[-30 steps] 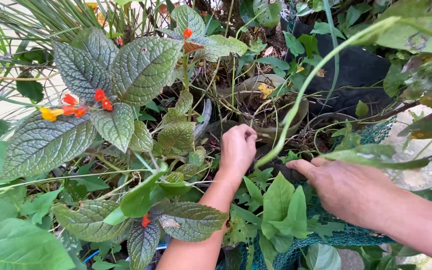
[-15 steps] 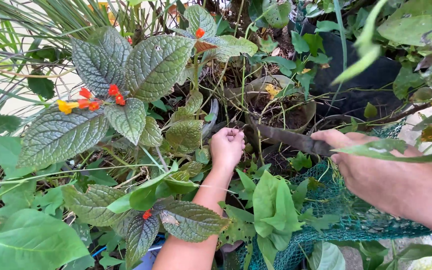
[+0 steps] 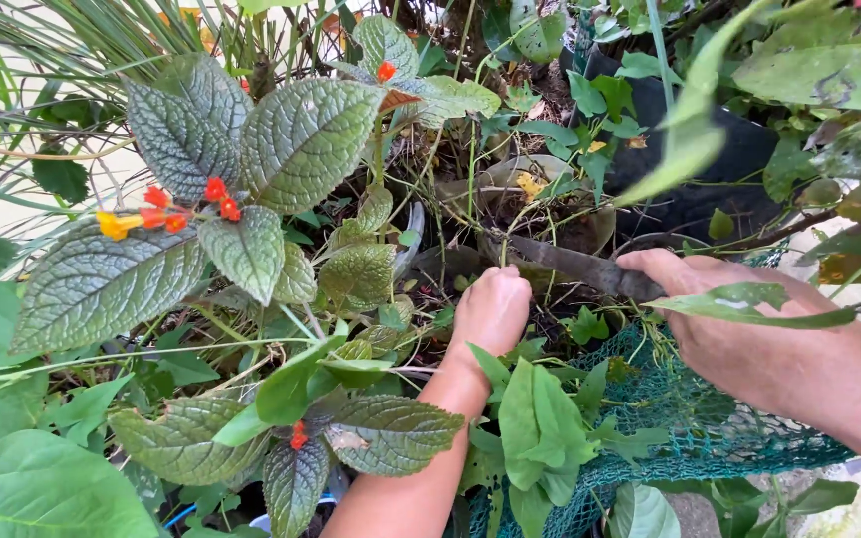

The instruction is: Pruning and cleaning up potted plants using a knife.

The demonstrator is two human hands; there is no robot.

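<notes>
A: Left hand (image 3: 491,311) down among the stems, fist curled shut, knuckles up; whatever sits inside the fingers hidden, cannot tell.

B: Right hand (image 3: 739,334) over on the other side, clamped round the handle end of a dark knife (image 3: 575,264).

A: Blade stretched flat leftward from that grip, tip reaching just above the left fist, close but touching or not, unclear.

B: Round pot (image 3: 550,204) of dry soil directly behind the blade, yellow leaf lying inside.

A: Green netting (image 3: 680,438) spread beneath the right wrist.

B: Broad silver-veined leaves (image 3: 301,134) up left of the fist, orange-red flowers (image 3: 166,214) well apart from both hands.

A: Smooth green leaves (image 3: 540,418) crowding over the left forearm.
</notes>
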